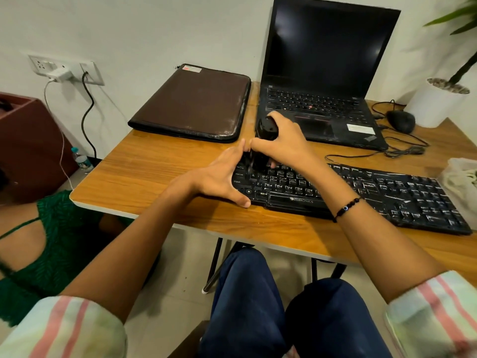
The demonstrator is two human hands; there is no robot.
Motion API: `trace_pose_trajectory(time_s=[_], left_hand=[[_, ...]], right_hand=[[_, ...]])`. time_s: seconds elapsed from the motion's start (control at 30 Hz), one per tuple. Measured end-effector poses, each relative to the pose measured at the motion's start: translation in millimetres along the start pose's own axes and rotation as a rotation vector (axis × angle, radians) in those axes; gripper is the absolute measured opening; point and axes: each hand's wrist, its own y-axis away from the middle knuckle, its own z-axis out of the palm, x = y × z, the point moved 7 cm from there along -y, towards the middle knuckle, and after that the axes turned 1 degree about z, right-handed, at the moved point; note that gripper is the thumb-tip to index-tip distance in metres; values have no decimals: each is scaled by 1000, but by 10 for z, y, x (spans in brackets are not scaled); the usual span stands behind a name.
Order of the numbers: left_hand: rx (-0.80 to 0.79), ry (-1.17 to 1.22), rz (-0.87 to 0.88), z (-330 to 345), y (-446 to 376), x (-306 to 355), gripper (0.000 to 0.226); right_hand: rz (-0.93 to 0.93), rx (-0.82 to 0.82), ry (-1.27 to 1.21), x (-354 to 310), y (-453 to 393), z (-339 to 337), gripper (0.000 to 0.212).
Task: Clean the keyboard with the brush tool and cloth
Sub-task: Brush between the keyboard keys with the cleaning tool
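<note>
The black keyboard (361, 192) is lying across the wooden counter (154, 171), and everything else is placed here by it. The right hand (281, 140) is hovering over the keyboard's far left corner, its fingers curling around a black brush tool (265, 130) and gripping it from above, with the tool's lower end coming down onto the top-left keys; the bristles themselves are too blurred to make out. The left hand (222, 177) is resting at the keyboard's left edge with its fingers straight and relaxed, the thumb lying against the near left corner and the fingertips reaching up toward the tool, holding nothing. A beaded bracelet (346, 208) is sitting on the right wrist above the keyboard's middle keys. Behind the keyboard an open black laptop (322, 73) is standing with a dark screen, and to the left of that, behind the keyboard's left end, a brown zippered folder (193, 104) is lying flat. Beyond the keyboard's right end a black mouse (401, 121) is sitting with its cable trailing, near a white plant pot (436, 104). A pale cloth (462, 182) is bunching just beside the keyboard's far right end, at the edge of the picture.
</note>
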Motion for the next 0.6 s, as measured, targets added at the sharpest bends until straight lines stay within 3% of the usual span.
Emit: trace_pose_trajectory(time_s=[0.13, 0.3, 0.5, 0.6], left_hand=[[-16, -6, -16, 10, -1, -15, 140], [-22, 1, -12, 5, 3, -3, 149], [-19, 5, -4, 10, 11, 6, 143], [-25, -14, 2, 15, 8, 17, 149]], right_hand=[[23, -93, 37, -27, 73, -12, 24], [18, -209, 86, -68, 242, -33, 19], [31, -90, -87, -21, 288, -188, 26], [20, -215, -29, -26, 363, -31, 18]])
